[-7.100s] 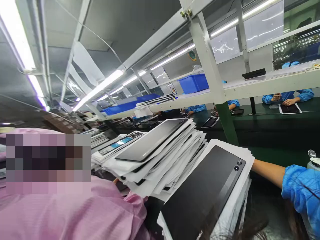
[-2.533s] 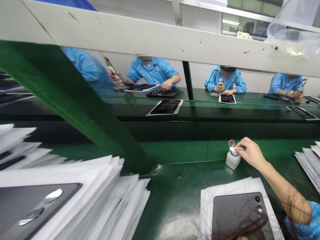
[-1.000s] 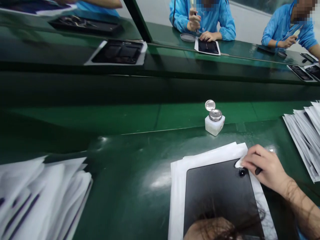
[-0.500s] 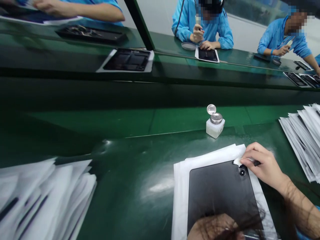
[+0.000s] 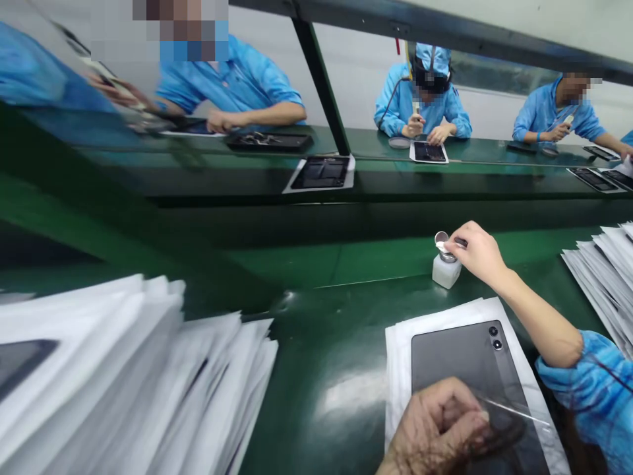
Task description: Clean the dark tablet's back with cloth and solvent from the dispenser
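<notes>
A dark grey tablet (image 5: 469, 369) lies back side up on a few white sheets (image 5: 400, 356) on the green bench, its camera lenses at the far right corner. My right hand (image 5: 477, 254) reaches past it to a small white dispenser bottle (image 5: 445, 272). It pinches a little white wipe (image 5: 440, 245) and presses it on the bottle's metal top. My left hand (image 5: 440, 429) rests curled on the near end of the tablet; I cannot make out what its fingers hold. Strands of hair hang over that corner.
A tall, blurred stack of white sheets and tablets (image 5: 123, 369) fills the left foreground, and another stack (image 5: 603, 277) lies at the right edge. Beyond the bench runs a green conveyor (image 5: 346, 257) carrying an opened tablet (image 5: 321, 173). Co-workers in blue coats (image 5: 420, 105) sit across it.
My right hand has left the tablet's camera corner and gone up to the dispenser bottle with the wipe. My left hand has stayed on the tablet. The view has tilted up.
</notes>
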Motion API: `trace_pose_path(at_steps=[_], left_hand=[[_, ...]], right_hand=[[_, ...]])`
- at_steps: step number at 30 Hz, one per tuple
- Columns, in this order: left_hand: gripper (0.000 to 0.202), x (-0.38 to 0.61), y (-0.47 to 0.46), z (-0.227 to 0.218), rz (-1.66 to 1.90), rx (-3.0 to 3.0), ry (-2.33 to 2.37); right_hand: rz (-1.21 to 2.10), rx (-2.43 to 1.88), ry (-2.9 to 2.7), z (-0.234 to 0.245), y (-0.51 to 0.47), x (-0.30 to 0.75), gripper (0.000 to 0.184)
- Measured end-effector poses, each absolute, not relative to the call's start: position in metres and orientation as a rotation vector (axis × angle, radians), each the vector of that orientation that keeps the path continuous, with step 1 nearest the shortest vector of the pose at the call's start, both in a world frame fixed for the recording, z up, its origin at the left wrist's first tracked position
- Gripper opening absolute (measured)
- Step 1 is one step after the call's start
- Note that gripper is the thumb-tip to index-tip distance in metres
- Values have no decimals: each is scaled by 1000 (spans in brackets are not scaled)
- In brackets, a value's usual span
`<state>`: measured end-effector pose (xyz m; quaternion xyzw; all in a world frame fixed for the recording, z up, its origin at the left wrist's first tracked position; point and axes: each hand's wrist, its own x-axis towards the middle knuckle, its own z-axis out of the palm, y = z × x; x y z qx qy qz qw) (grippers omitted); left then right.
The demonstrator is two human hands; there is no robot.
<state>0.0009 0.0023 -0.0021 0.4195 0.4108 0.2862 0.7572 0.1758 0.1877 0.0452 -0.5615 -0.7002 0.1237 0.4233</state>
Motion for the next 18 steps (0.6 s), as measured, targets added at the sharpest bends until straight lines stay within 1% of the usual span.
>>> trace_pose_path(at_steps=[2,4,6,9,11,13,15,17,18], left_hand=[[38,1,6,-4,640,890,884],[35,1,7,-2,634,889,882],[28,1,7,1,627,907,886],[25,4,9,6,609,949,889],[26,8,12,8,595,968,904],[27,12,16,10,586,979,931],[25,13,19,12,596,984,961],[23,12,22,15,623,984,987],[23,11,22,16,635,981,997]], right_hand=[[322,-1366,-1716,42,181,179,8],[322,-1332,-1646,41,162,191,24],[424,-1276,-1521,42,135,210,43],[884,-1162,-1278,41,93,237,65],[1199,-1141,-1124,37,69,249,75],[1403,-1105,-975,32,52,255,77],[1493,-1031,-888,28,41,257,73],[1512,-961,-896,27,33,257,62],[1506,-942,-924,27,31,257,53]])
